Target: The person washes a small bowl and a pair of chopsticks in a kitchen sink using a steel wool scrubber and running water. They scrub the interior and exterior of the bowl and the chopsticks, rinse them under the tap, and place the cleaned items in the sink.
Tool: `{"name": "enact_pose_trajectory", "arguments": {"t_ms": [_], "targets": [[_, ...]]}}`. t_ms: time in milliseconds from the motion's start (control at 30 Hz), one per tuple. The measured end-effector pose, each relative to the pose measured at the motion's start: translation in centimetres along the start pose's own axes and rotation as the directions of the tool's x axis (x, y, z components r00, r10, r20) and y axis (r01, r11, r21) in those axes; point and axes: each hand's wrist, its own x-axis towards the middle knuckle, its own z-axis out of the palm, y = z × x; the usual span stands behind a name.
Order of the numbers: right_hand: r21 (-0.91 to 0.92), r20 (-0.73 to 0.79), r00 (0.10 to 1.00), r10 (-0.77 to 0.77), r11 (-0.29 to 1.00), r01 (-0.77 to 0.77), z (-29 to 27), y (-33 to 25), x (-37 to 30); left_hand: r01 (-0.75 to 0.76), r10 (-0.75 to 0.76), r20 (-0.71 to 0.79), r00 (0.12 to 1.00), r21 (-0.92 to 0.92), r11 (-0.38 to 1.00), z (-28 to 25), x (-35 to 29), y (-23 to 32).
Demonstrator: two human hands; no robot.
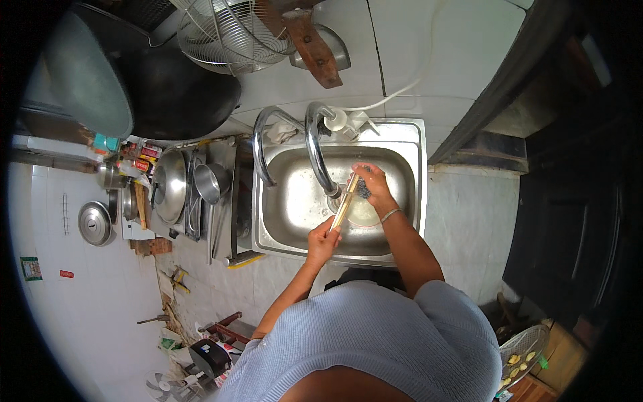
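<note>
Over the steel sink (273, 226), my left hand (323, 242) is closed round the near end of a few pale wooden chopsticks (344, 209), which slant away to the right. My right hand (376, 186) curls at their far end. Against its palm shows a dark, rough-looking clump (364, 189), perhaps a scouring pad; the fingers partly hide it. A curved chrome faucet (313, 144) ends right beside the chopsticks. Below my right hand, a pale round dish (365, 216) rests on the sink bottom.
A second chrome spout (258, 149) arches over the sink's left part. Left of the sink stand a long-handled saucepan (211, 183) and a large lid (171, 186). Wire strainers (224, 33) and a dark wok (177, 100) hang at the back. A basket (522, 352) sits low at right.
</note>
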Motion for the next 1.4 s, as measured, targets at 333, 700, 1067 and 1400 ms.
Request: {"name": "enact_pose_trajectory", "arguments": {"t_ms": [333, 700, 1067, 1400], "targets": [[-0.081, 0.548, 0.787, 0.284, 0.954, -0.289, 1.5, -3.8, -5.5, 0.556, -0.205, 0.576, 0.791, -0.538, 0.633, -1.1, 2.8, 2.6], [-0.173, 0.768, 0.624, 0.146, 0.985, -0.017, 1.4, -9.9, -4.5, 0.613, -0.149, 0.801, 0.58, -0.308, 0.728, -0.1, 4.0, 1.7], [-0.536, 0.12, 0.924, -0.362, 0.76, 0.367, 3.8, -6.4, -3.7, 0.411, -0.362, 0.196, 0.912, -0.399, 0.82, 0.5, 8.3, 0.4], [-0.572, 0.465, 0.885, -0.031, 0.752, 0.327, 3.1, -10.8, -6.0, 0.562, -0.415, 0.39, 0.822, -0.433, 0.705, 4.4, 10.5, 1.0]]}}
